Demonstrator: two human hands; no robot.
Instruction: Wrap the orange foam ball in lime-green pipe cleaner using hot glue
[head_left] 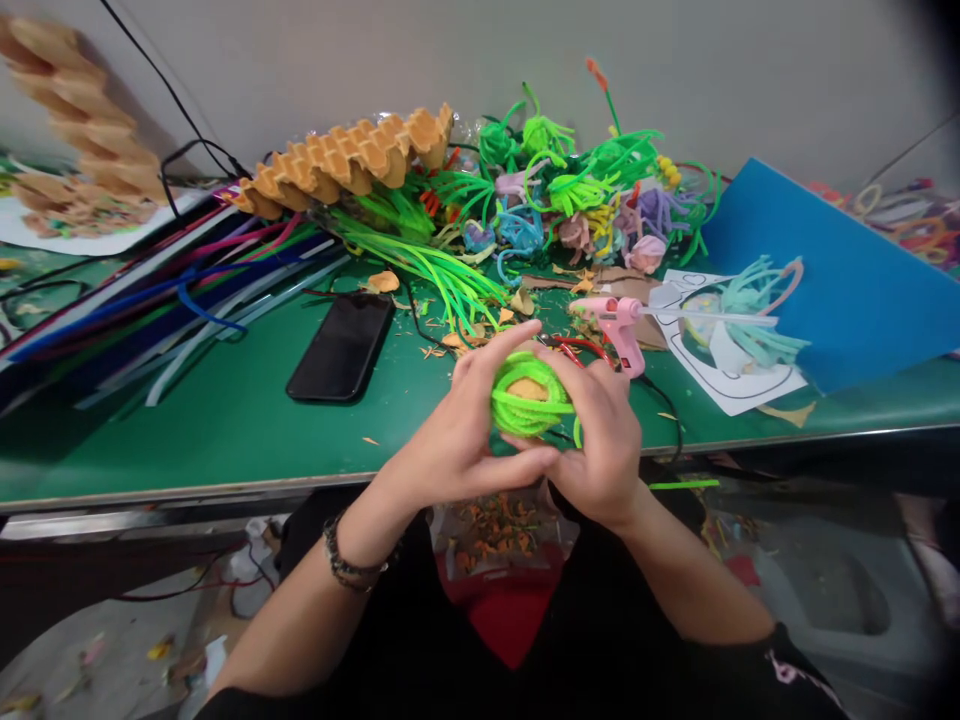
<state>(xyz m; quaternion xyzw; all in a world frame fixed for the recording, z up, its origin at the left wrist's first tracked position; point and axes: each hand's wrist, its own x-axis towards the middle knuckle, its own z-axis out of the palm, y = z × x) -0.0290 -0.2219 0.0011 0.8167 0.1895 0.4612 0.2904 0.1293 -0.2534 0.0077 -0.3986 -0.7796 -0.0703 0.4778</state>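
Note:
Between my two hands is a small cup-like piece wound with lime-green pipe cleaner (523, 412), its tan inside showing at the top. My left hand (480, 425) curves around its left side, index finger stretched out above it and thumb below. Around the right side, my right hand (604, 440) is closed on it, and a strand of the pipe cleaner crosses the front to those fingers. Some fingertips are hidden behind the piece. Just beyond my right hand lies a pink glue gun (616, 325) with a clear glue stick in its back.
A black phone (342, 347) lies on the green table (225, 440). Behind are loose green pipe cleaners (442, 275), an egg carton (352, 160) and a heap of pipe-cleaner figures (555, 190). At right are a blue board (832, 280) and a paper drawing (739, 390).

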